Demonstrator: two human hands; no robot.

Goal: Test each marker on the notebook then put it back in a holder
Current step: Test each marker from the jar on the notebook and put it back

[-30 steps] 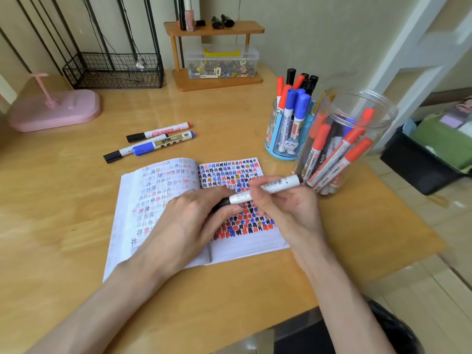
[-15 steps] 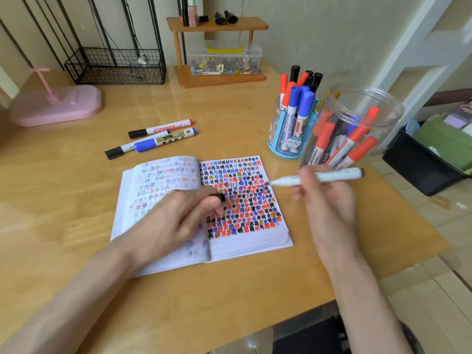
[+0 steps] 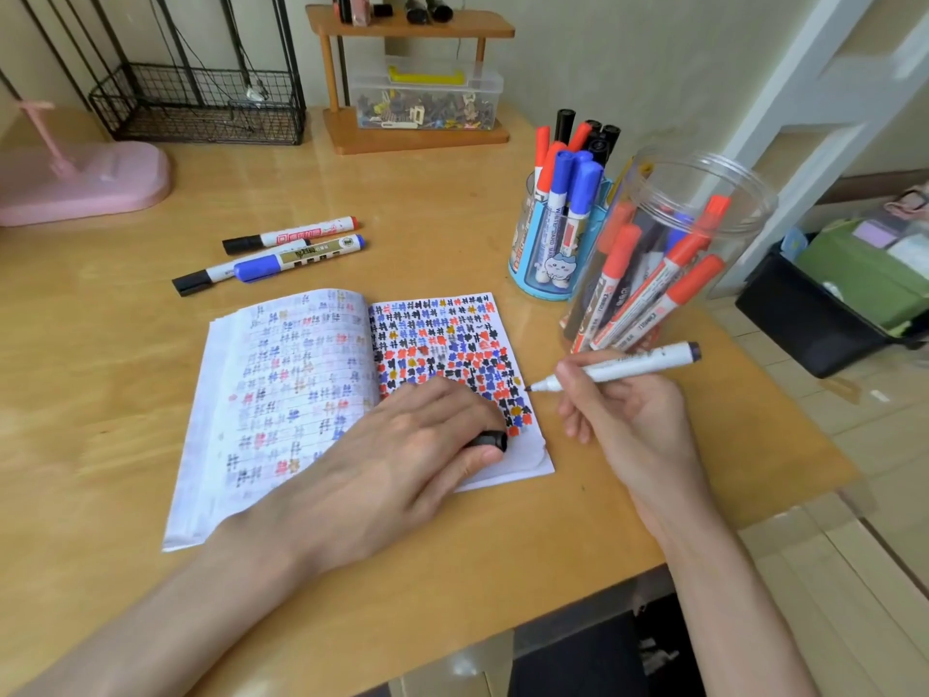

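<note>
An open notebook (image 3: 301, 374) lies on the desk, its right page thick with red, blue and black scribbles. My left hand (image 3: 402, 455) rests on that page and pinches a black cap (image 3: 490, 440) between thumb and fingers. My right hand (image 3: 623, 415) grips an uncapped white marker (image 3: 618, 368) like a pen; its tip hovers at the page's right edge. A blue cartoon holder (image 3: 538, 279) and a clear plastic jar (image 3: 704, 193) stand at the right, each holding several markers.
Three capped markers (image 3: 286, 249) lie on the desk behind the notebook. A pink stand (image 3: 85, 183), a wire basket (image 3: 201, 108) and a wooden shelf with a clip box (image 3: 427, 98) line the back. The desk edge and a black bin (image 3: 824, 309) are to the right.
The cap came off the marker and stayed in my left hand. My right hand turned the marker and brought its tip down to the page's right edge; my left hand slid onto the right page.
</note>
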